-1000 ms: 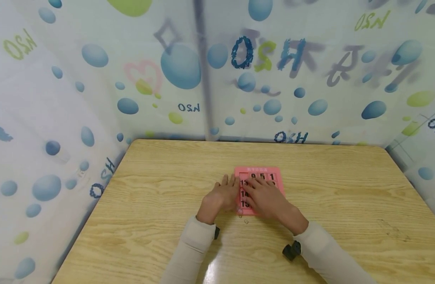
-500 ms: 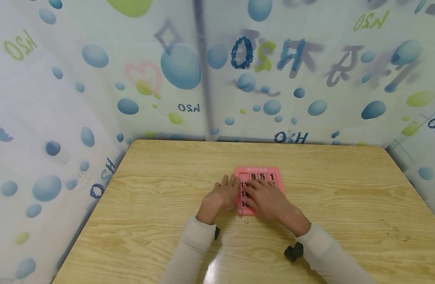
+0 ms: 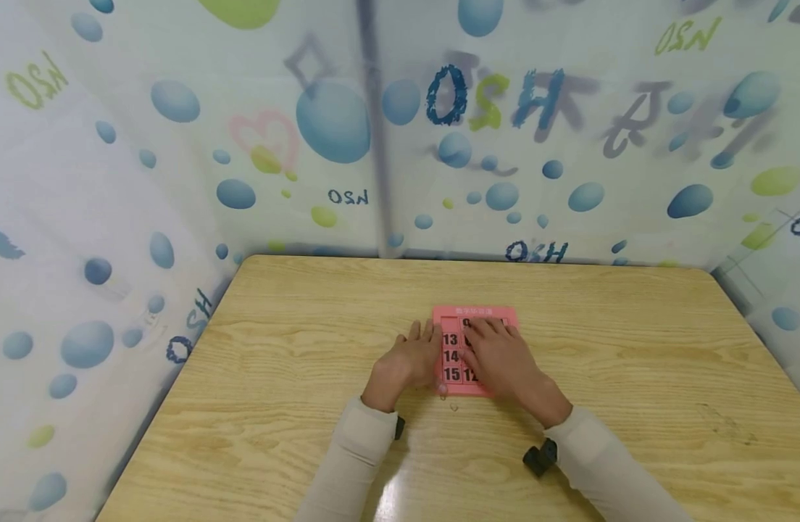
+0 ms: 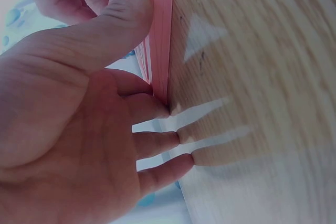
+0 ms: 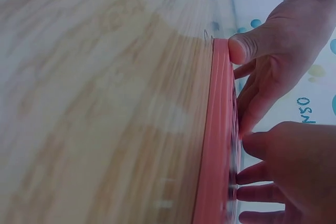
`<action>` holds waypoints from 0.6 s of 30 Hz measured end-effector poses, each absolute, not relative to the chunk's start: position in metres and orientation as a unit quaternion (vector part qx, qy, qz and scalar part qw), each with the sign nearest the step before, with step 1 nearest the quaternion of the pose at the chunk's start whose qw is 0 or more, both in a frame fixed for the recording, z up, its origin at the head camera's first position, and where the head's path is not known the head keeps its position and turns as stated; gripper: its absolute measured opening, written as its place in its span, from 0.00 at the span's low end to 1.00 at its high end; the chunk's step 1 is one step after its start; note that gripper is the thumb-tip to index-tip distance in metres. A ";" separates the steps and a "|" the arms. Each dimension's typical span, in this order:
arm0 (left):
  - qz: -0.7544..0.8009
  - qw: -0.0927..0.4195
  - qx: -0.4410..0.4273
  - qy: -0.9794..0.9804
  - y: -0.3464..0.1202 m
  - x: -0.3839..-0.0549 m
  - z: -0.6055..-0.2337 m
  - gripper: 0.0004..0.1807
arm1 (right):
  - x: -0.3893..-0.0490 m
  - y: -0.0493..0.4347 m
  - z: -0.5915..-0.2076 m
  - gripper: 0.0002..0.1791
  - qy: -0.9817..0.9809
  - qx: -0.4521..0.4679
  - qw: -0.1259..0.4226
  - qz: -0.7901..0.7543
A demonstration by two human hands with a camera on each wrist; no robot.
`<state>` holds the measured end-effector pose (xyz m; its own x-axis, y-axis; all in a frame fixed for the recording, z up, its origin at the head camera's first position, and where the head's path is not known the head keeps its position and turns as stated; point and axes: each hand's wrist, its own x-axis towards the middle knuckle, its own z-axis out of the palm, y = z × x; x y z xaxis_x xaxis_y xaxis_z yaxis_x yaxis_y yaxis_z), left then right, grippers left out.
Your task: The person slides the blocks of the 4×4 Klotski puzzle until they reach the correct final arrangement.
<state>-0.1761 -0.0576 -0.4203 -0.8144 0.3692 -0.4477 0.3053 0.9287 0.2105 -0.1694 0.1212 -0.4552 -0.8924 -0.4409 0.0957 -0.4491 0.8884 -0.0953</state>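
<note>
A pink number sliding puzzle (image 3: 485,311) lies flat on the wooden table. Its top-left slot holds no tile; tiles 13, 14 (image 3: 451,356) and 15 run down the left column, with 12 partly showing. Along the left border rests my left hand (image 3: 406,362), its thumb on the near-left corner and its fingers stretched forward. In the left wrist view, several fingertips (image 4: 185,159) touch the table beside the puzzle's pink side (image 4: 161,51). My right hand (image 3: 501,362) lies over the right part, fingers spread on the tiles, hiding most of them.
The wooden table (image 3: 296,319) extends around the puzzle. Behind it and at the sides hang patterned curtains (image 3: 400,174) with blue drops. Small dark cameras sit at the left wrist (image 3: 399,428) and right wrist (image 3: 540,458).
My right hand has shifted forward and to the right over the tiles, uncovering 13, 14, 15 and part of 12 while covering more of the top row. The left hand stays put.
</note>
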 end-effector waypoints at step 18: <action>0.058 0.252 0.182 0.949 -0.057 -0.178 -0.421 0.59 | -0.173 0.106 -0.452 0.28 -0.968 0.244 -0.001 0.055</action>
<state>-0.1783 -0.0575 -0.4209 -0.8068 0.3740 -0.4574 0.3156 0.9273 0.2014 -0.1729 0.1062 -0.4520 -0.8814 -0.4718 0.0244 -0.4716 0.8754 -0.1067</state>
